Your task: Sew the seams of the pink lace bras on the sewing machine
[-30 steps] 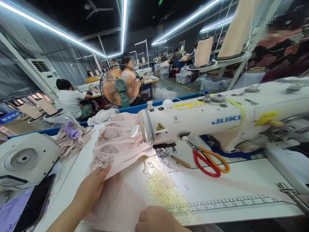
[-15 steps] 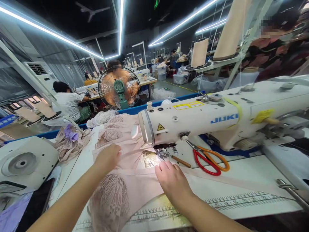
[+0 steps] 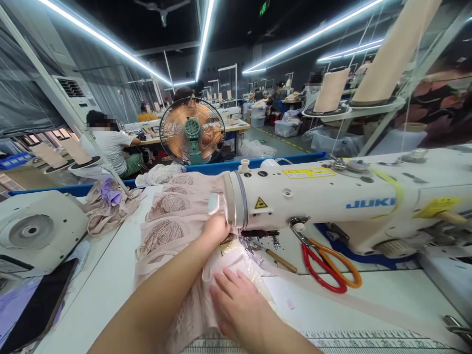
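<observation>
Pale-pink lace fabric (image 3: 165,232) lies under the flattened right hand (image 3: 241,300) and the left hand (image 3: 217,230), whose hold I cannot tell.

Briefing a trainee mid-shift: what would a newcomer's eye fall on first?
The big white sewing machine fills the right side, with bright red-and-orange scissors just below it. At its near left end, two hands work over pale pink fabric. Beyond, left of centre, stands a fan.

Fingertips of the left hand (image 3: 216,230) seem hidden.
</observation>
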`<state>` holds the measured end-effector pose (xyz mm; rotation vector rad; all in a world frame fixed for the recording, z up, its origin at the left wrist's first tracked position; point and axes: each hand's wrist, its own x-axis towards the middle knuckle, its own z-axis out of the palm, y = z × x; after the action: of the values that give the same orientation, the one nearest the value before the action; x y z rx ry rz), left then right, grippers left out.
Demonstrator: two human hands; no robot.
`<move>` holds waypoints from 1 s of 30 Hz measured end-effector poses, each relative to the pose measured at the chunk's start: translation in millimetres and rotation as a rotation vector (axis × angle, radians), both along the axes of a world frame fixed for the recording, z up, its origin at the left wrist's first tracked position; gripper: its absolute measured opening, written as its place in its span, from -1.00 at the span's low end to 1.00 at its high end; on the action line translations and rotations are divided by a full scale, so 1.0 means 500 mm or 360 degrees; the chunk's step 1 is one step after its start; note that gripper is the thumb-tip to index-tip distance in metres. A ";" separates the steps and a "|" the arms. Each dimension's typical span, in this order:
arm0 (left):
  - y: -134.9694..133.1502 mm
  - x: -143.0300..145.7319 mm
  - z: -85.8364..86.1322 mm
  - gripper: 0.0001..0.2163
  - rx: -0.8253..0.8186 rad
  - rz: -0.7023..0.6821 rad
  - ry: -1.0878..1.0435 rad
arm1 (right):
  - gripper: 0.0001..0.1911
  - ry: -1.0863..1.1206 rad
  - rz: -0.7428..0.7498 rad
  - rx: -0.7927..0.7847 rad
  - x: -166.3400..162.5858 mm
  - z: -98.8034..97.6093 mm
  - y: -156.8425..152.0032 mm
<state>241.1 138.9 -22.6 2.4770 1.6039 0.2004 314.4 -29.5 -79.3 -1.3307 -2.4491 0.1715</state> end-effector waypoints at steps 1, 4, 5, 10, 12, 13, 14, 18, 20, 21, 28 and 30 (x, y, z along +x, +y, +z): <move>-0.001 -0.002 0.009 -0.76 -0.0004 0.0008 -0.0010 | -0.37 0.0024 0.0022 -0.0125 0.011 0.014 0.008; -0.035 -0.024 0.039 -0.73 -0.0001 -0.0065 -0.0012 | -0.22 0.0108 0.0050 -0.0342 0.039 0.042 0.029; -0.054 -0.036 0.047 -0.75 -0.0018 -0.0121 -0.0001 | -0.21 0.0140 0.0063 -0.0368 0.044 0.047 0.033; -0.146 -0.093 0.040 -0.74 -0.0166 -0.0929 0.0049 | -0.27 0.0278 0.0059 -0.0357 0.047 0.050 0.030; -0.158 -0.103 0.018 -0.65 -0.0100 -0.1072 0.0069 | -0.36 0.0272 0.0021 -0.0366 0.047 0.048 0.020; -0.158 -0.105 0.007 -0.63 -0.0053 -0.1058 0.0081 | -0.40 0.0256 0.0010 -0.0362 0.049 0.045 0.013; -0.156 -0.105 -0.003 -0.62 -0.0013 -0.1043 0.0090 | -0.43 0.0235 0.0005 -0.0340 0.052 0.042 0.005; -0.142 -0.097 -0.020 -0.62 0.0096 -0.1019 0.0112 | -0.47 0.0052 0.0018 -0.0003 0.081 0.025 -0.028; -0.137 -0.092 -0.017 -0.62 0.0107 -0.1017 0.0126 | -0.50 -0.0040 0.0036 0.0222 0.100 0.015 -0.041; -0.136 -0.090 -0.015 -0.62 0.0104 -0.1022 0.0132 | -0.52 -0.0068 0.0036 0.0315 0.107 0.012 -0.045; -0.126 -0.084 -0.011 -0.63 0.0080 -0.1012 0.0144 | -0.54 -0.0111 -0.0039 0.0449 0.131 0.012 -0.049; -0.123 -0.083 -0.012 -0.64 0.0086 -0.1025 0.0134 | -0.54 -0.0124 -0.0047 0.0420 0.133 0.014 -0.050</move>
<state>199.6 77.6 -28.7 2.9176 0.7547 0.0443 381.0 -54.4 -72.0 -1.2768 -2.4117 -0.2080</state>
